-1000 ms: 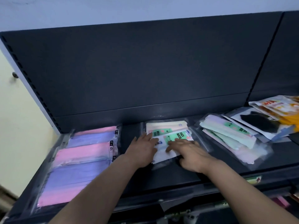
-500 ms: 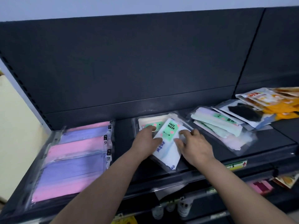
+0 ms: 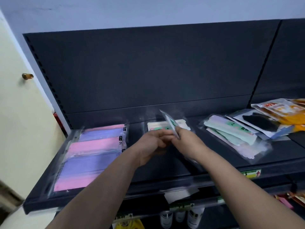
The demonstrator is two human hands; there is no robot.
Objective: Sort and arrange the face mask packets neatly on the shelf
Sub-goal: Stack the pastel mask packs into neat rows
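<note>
A white face mask packet with a green label [image 3: 170, 122] is lifted off the dark shelf [image 3: 158, 171] and stands on edge, blurred. Both hands grip it: my left hand [image 3: 154, 142] from the left, my right hand [image 3: 188, 142] from the right. Behind them a cream packet with a green label [image 3: 182, 124] lies flat at the shelf's middle. Large pink and purple mask packets [image 3: 92, 156] lie stacked at the left. A loose pile of pastel green and pink packets [image 3: 231, 134] lies to the right.
Further right lie a packet with a black mask [image 3: 259, 122] and orange packets [image 3: 285, 111]. A dark back panel rises behind the shelf. A cream door with a knob [image 3: 27, 76] stands at the left. Bottles [image 3: 179, 217] sit on the lower shelf.
The white packet lay flat under both hands, then was turned and raised; now it is held on edge above the shelf. The view has shifted back and to the left.
</note>
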